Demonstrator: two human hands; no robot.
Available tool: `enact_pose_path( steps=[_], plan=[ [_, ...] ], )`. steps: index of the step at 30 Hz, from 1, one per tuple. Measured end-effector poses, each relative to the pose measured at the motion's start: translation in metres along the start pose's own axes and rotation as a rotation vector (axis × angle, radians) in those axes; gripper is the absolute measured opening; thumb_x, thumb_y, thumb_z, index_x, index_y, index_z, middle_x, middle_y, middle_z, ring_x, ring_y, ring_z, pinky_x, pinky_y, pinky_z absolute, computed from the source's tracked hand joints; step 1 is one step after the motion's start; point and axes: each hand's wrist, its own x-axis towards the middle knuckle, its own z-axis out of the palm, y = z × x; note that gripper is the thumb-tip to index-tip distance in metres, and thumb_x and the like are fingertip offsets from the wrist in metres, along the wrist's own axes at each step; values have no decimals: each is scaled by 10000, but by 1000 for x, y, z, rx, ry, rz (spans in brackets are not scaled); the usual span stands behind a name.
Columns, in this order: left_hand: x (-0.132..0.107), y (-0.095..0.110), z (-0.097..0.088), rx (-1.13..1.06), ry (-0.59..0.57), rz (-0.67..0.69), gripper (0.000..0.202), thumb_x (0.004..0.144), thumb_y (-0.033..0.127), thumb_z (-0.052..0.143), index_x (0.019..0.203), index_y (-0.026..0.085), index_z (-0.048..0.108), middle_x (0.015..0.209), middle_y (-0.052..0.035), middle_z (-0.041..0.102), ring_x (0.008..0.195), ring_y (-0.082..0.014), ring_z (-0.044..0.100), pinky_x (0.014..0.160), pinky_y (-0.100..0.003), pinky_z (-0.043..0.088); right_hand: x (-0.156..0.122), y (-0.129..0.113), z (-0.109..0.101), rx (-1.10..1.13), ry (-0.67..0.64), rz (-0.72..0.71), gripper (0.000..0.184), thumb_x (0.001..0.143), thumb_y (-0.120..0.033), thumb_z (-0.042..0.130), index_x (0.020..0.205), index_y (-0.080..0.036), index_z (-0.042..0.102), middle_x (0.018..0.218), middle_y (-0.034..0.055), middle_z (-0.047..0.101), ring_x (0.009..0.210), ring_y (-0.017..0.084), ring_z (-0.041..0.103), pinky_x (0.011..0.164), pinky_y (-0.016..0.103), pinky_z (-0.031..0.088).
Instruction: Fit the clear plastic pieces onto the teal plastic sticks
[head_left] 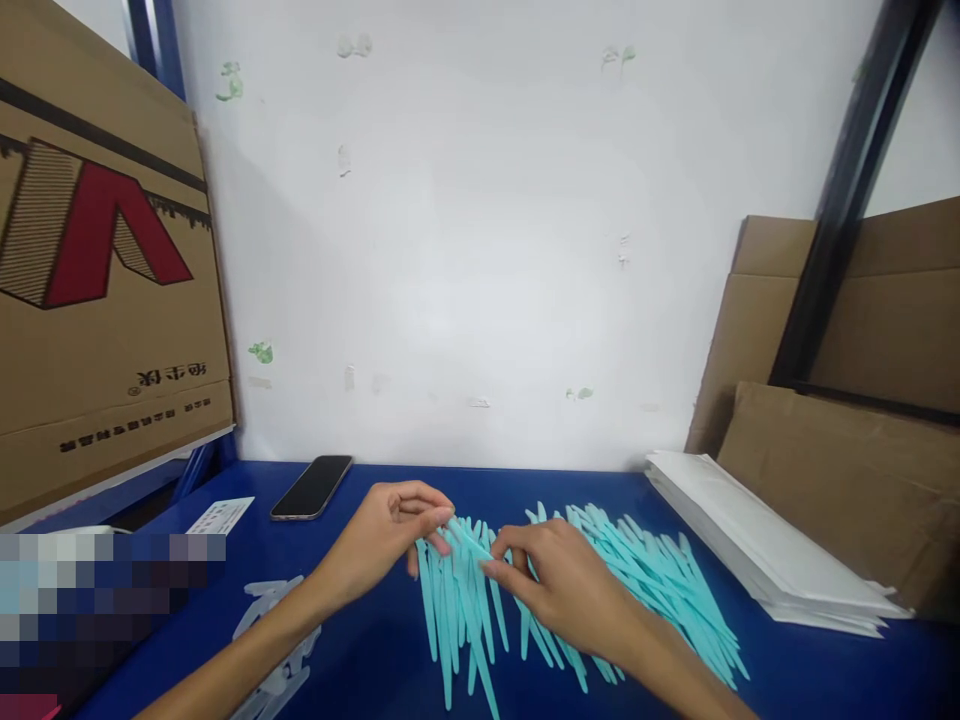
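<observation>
A slim turquoise plastic stick (471, 541) slants between my two hands, above a loose bunch of similar sticks (448, 625). My left hand (394, 540) is closed in a pinch at its upper left end. At its lower right end, the thumb and fingers of my right hand (559, 585) are pinched together on it. A larger heap of turquoise sticks (675, 585) spreads out behind and to the right of my right hand, which partly hides it. The sticks in both groups lie across one another.
Translucent white plastic pieces (289, 690) lie beside my left forearm. A phone (312, 488) and a printed card (220, 516) rest farther back on the blue table (367, 650). Stacked white sheets or bags (765, 545) stand at right, by cardboard (840, 480). A printed carton (112, 350) is at left.
</observation>
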Motion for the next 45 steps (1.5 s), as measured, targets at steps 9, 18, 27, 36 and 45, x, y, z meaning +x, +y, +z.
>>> enact_pose_path(
  steps=[9, 18, 27, 36, 45],
  plan=[
    [-4, -15, -77, 876, -121, -120, 202, 740, 425, 678, 720, 227, 715, 742, -56, 710, 666, -225, 620, 567, -278, 346, 1, 45, -30, -389, -18, 404, 276, 917, -337, 530, 728, -198, 676, 647, 66, 661, 583, 223, 619, 502, 279, 313],
    [-16, -11, -108, 737, -398, -559, 329, 374, 308, 863, 663, 234, 725, 625, -14, 688, 549, -210, 579, 496, -266, 372, 1, 51, -13, -576, 65, 349, 496, 1008, -442, 388, 662, -167, 611, 582, 84, 583, 524, 218, 585, 496, 287, 289],
    [-17, -9, -97, 714, -446, -516, 134, 487, 231, 780, 616, 243, 747, 664, -55, 733, 568, -229, 621, 504, -279, 395, -3, 8, 35, -504, -6, -99, 399, 989, -276, 363, 629, -195, 514, 510, 9, 513, 435, 138, 461, 480, 293, 193],
    [-16, -11, -92, 700, -488, -433, 115, 633, 348, 723, 617, 242, 765, 719, -54, 755, 637, -221, 640, 526, -261, 420, -3, 11, 44, -506, -33, -60, 294, 877, -201, 466, 584, -194, 488, 493, 12, 482, 426, 139, 438, 467, 296, 162],
    [-16, -9, -77, 652, -559, -458, 139, 581, 346, 788, 655, 241, 735, 695, -22, 733, 565, -187, 597, 476, -247, 351, 1, 17, 29, -297, -1, -8, 401, 952, -235, 424, 561, -206, 506, 454, -16, 467, 396, 125, 415, 481, 257, 268]
  ],
)
